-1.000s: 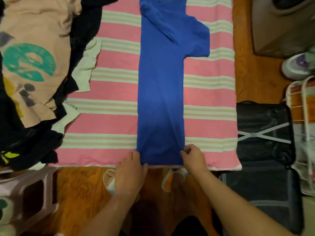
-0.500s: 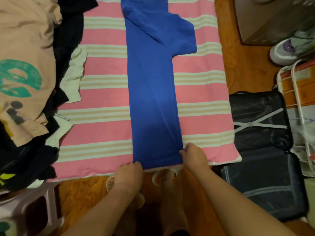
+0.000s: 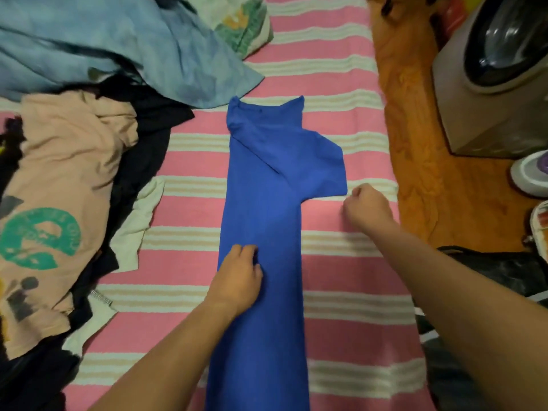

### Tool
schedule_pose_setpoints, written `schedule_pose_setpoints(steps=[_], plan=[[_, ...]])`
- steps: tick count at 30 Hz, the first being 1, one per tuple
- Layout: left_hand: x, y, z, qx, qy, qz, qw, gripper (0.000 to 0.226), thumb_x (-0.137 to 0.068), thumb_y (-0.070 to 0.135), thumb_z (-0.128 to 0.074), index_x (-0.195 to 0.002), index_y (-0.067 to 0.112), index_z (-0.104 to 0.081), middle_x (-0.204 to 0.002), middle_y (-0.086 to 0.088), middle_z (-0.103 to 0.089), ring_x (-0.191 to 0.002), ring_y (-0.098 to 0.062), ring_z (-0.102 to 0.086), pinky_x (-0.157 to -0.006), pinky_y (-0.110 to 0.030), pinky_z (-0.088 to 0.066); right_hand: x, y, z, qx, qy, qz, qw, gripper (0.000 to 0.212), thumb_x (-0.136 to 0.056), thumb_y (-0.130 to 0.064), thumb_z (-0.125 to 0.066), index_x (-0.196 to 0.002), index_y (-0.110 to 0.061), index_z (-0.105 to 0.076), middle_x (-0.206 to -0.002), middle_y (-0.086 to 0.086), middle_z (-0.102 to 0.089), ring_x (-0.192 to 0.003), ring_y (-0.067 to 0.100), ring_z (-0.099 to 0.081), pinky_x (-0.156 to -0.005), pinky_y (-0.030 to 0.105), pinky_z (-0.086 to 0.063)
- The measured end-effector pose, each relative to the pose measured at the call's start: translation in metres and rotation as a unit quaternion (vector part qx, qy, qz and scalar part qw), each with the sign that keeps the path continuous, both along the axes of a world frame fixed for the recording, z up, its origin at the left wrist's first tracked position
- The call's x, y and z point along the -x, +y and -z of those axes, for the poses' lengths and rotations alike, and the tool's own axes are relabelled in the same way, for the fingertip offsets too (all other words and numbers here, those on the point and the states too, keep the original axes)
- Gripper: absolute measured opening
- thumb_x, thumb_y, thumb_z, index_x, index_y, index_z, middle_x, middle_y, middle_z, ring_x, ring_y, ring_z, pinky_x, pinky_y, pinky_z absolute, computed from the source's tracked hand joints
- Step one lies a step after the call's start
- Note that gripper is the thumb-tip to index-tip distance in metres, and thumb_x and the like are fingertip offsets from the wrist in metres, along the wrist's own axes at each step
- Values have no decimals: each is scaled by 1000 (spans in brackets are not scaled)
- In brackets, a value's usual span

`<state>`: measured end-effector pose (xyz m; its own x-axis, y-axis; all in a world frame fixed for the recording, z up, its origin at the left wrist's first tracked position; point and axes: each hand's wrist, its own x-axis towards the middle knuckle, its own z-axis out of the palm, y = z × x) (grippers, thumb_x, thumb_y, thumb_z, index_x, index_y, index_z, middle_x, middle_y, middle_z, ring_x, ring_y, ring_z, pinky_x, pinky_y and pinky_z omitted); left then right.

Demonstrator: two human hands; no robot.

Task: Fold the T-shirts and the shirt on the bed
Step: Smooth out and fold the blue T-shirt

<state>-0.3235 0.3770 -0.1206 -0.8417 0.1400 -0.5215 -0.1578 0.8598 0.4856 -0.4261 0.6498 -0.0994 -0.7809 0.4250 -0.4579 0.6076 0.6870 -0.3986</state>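
Looking down from the head view, we see the blue T-shirt (image 3: pixel 264 232) folded into a long strip on the striped bed (image 3: pixel 341 262); no writing is legible on the peach shirt's (image 3: pixel 59 185) green print; our left hand (image 3: pixel 237 280), earlier pinching the hem, now presses flat mid-strip; our right hand (image 3: pixel 367 207), fingers curled, holding nothing visible, has moved beside the unfolded sleeve; open bedding lies right of the strip.

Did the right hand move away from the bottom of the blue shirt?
Yes. The right hand left the hem and went up along the blue shirt; it now sits just below the sticking-out sleeve.
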Motion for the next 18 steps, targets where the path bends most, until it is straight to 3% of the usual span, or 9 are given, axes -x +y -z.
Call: schedule_pose_setpoints(steps=[3, 5, 7, 9, 11, 13, 15, 16, 18], plan=[[10, 11, 27, 43, 4, -4, 999, 60, -98, 26, -54, -153, 18, -32, -134, -7, -38, -122, -30, -41, -106, -44, -41, 64, 13, 14, 33, 19, 45, 998, 46, -94, -24, -57, -134, -1, -53, -129, 17, -60, -115, 38, -57, -81, 32, -41], [19, 17, 36, 56, -7, -8, 998, 79, -95, 32, -54, -160, 33, -10, -125, -3, -33, -113, -28, -38, -103, -44, -43, 93, 12, 25, 67, 20, 94, 993, 46, -93, -34, -60, -123, 1, -59, -118, 16, -65, -109, 37, -62, -81, 34, -46], [29, 16, 39, 64, -30, 8, 997, 90, -94, 39, -53, -158, 44, 11, -117, 1, -28, -107, -23, -37, -101, -39, -44, 112, 7, 31, 118, 23, 150, 981, 46, -89, -42, -64, -114, -4, -62, -111, 10, -66, -105, 35, -64, -92, 41, -54], [36, 12, 38, 68, -37, 35, 996, 95, -92, 44, -53, -154, 49, 19, -112, 2, -27, -103, -22, -40, -98, -37, -46, 126, 2, 33, 218, 16, 211, 953, 48, -83, -46, -69, -111, -6, -66, -108, 5, -71, -99, 30, -68, -95, 44, -56], [49, 8, 38, 78, -71, 65, 992, 98, -90, 48, -52, -148, 55, 26, -110, 2, -29, -98, -23, -46, -93, -36, -49, 140, 4, 39, 375, -2, 259, 890, 40, -82, -45, -74, -106, -13, -75, -100, 2, -77, -92, 27, -74, -92, 44, -58], [62, 5, 40, 89, -103, 80, 987, 98, -91, 48, -51, -144, 60, 30, -109, 1, -32, -95, -25, -52, -89, -36, -51, 147, 2, 35, 461, -51, 276, 842, 29, -84, -40, -77, -102, -17, -79, -99, 2, -78, -86, 23, -76, -84, 40, -60], [74, 8, 31, 85, -138, 88, 983, 95, -94, 43, -51, -142, 64, 29, -112, -1, -37, -96, -28, -57, -91, -38, -50, 146, 2, 31, 495, -84, 288, 815, 22, -88, -34, -76, -102, -17, -77, -90, 0, -78, -72, 18, -75, -66, 30, -60], [80, 8, 27, 79, -146, 91, 982, 90, -96, 38, -50, -142, 65, 23, -115, -2, -43, -98, -28, -58, -92, -37, -50, 144, 2, 29, 496, -88, 294, 812, 23, -90, -34, -75, -104, -15, -75, -85, 2, -77, -70, 19, -74, -62, 28, -59], [98, 8, 18, 89, -112, 88, 986, 74, -98, 30, -46, -153, 58, -6, -122, -3, -58, -103, -28, -60, -88, -34, -49, 138, 6, 27, 501, -112, 333, 791, 37, -81, -41, -82, -103, -12, -76, -90, 7, -77, -81, 25, -73, -73, 37, -59]])
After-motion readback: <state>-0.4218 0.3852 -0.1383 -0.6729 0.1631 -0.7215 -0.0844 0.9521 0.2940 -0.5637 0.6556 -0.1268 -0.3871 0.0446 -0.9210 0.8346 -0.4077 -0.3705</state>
